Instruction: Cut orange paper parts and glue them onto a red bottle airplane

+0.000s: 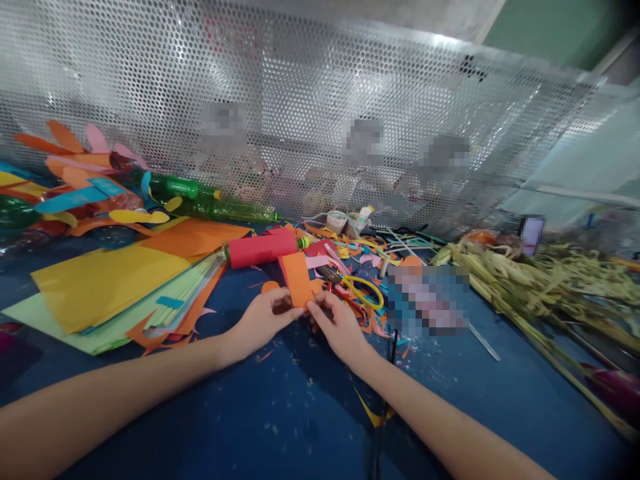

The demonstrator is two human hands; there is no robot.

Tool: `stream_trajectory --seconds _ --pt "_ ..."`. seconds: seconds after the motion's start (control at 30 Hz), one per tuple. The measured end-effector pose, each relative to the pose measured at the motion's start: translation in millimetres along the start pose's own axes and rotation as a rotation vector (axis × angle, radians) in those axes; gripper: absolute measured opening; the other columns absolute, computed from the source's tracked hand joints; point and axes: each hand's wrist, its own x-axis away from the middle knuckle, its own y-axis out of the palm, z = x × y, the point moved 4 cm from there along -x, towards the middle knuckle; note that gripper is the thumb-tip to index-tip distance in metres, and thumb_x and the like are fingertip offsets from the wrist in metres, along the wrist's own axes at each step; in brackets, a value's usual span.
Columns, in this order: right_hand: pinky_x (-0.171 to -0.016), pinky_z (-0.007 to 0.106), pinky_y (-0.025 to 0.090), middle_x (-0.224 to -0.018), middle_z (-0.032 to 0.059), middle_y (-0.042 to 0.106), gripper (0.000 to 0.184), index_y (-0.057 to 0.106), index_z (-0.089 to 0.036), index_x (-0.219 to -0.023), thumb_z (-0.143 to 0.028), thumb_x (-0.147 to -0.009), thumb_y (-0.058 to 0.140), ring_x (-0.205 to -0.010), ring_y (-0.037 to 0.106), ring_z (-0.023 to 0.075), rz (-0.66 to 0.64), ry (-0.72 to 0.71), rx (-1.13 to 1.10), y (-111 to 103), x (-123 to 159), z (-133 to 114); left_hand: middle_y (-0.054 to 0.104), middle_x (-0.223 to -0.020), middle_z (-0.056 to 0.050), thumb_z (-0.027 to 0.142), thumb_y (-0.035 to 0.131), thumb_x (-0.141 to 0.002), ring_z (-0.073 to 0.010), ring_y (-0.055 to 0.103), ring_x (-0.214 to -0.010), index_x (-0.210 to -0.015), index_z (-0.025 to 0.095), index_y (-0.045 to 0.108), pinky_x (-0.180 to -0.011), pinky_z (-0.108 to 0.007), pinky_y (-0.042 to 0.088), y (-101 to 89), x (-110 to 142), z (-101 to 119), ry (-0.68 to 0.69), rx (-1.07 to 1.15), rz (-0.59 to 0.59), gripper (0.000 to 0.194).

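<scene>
My left hand and my right hand meet above the blue table, both pinching the lower end of an orange paper strip that stands up between them. Just behind the strip lies a bottle wrapped in red paper. Yellow-handled scissors rest on the table right of my right hand, among coloured paper scraps.
A stack of yellow, green and orange paper sheets lies at the left. Green plastic bottles and paper-petal crafts sit behind it. Dried corn husks fill the right side. A perforated metal screen closes the back, with people beyond it.
</scene>
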Motion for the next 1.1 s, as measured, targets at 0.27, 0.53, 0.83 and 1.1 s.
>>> stream_trajectory --seconds 0.27,0.53,0.83,1.1 --pt "-0.051 0.023 0.043 -0.062 -0.0041 0.049 0.022 0.046 -0.02 -0.076 -0.041 -0.086 0.047 -0.052 0.052 0.0115 -0.022 -0.045 0.071 0.1 1.9 -2.6 0.064 -0.076 -0.002 0.037 0.053 -0.081 -0.0154 0.059 -0.073 -0.081 0.014 0.063 -0.068 -0.025 0.047 -5.0 2.6 9.2 0.05 -0.045 0.142 0.025" --pt "-0.05 0.023 0.042 -0.064 -0.0021 0.05 0.02 0.047 -0.02 -0.073 -0.037 -0.084 0.049 -0.054 0.051 0.0125 -0.043 -0.036 0.118 3.2 3.5 -10.1 0.062 -0.076 -0.002 0.038 0.054 -0.08 -0.0154 0.059 -0.069 -0.083 0.015 0.062 -0.068 -0.027 0.05 -14.9 5.9 9.9 0.068 0.056 0.326 0.025" --pt "-0.057 0.025 0.045 -0.068 -0.0015 0.05 0.02 0.05 -0.02 -0.079 -0.038 -0.086 0.046 -0.059 0.052 0.0131 -0.017 -0.06 0.067 1.4 2.5 -4.4 0.063 -0.079 -0.003 0.037 0.056 -0.079 -0.0158 0.059 -0.071 -0.082 0.015 0.063 -0.07 -0.028 0.052 -11.2 6.9 8.3 0.051 0.096 0.29 0.024" --pt "-0.055 0.025 0.046 -0.068 -0.0013 0.053 0.022 0.053 -0.02 -0.082 -0.041 -0.084 0.049 -0.058 0.053 0.0132 0.013 -0.013 0.016 0.7 0.8 2.1 0.064 -0.082 -0.003 0.034 0.062 -0.075 -0.0145 0.06 -0.071 -0.083 0.014 0.064 -0.07 -0.028 0.052 -11.9 2.9 1.2 0.007 0.158 0.258 0.022"
